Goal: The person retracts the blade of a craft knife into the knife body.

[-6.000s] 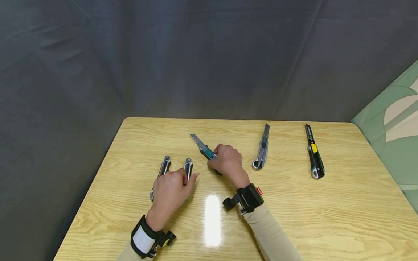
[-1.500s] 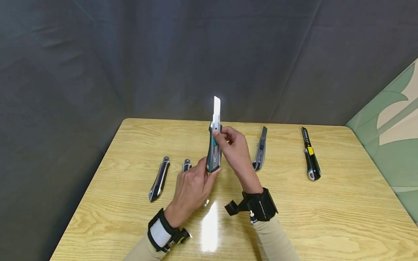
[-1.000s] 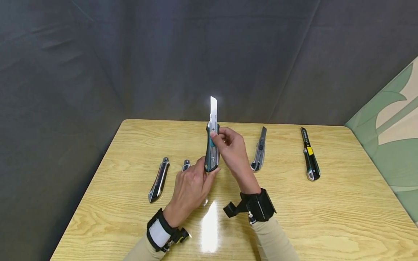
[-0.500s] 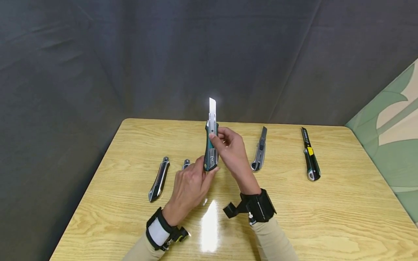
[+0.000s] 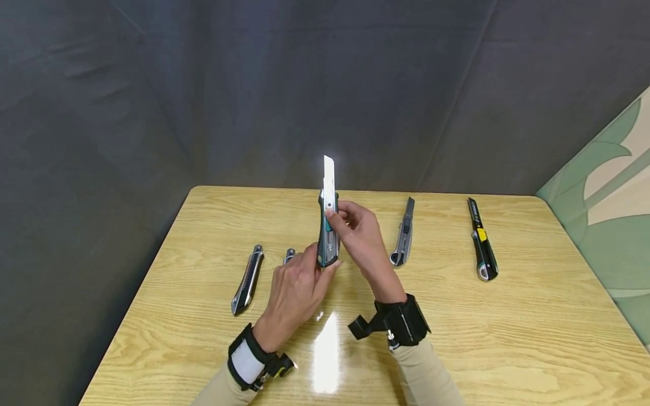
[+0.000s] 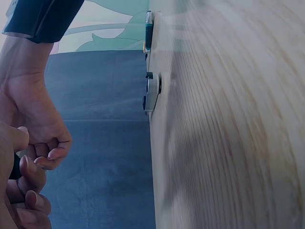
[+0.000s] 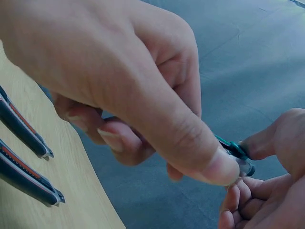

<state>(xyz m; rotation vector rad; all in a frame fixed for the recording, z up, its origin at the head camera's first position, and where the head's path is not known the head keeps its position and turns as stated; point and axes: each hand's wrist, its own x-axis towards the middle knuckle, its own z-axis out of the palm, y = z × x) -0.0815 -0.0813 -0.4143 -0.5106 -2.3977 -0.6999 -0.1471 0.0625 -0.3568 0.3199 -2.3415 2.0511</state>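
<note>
A dark green and grey snap-off utility knife is held up over the table, its bright blade extended and pointing up. My left hand grips the knife's lower end between thumb and fingers. The right hand pinches its upper body, with the thumb on the teal slider. In the right wrist view, that right hand covers most of the knife, leaving a green part showing beside the left hand. In the left wrist view, curled fingers hide nearly all of it.
On the wooden table lie a black-and-silver knife and a similar one partly behind the left hand. Further right lie a grey knife and a black knife with a yellow slider. A dark cloth hangs behind.
Six seconds ago the knife lay on the table under my right hand; it has since been lifted upright and the left hand has taken its lower end. Lately the blade tip has sunk slightly.
</note>
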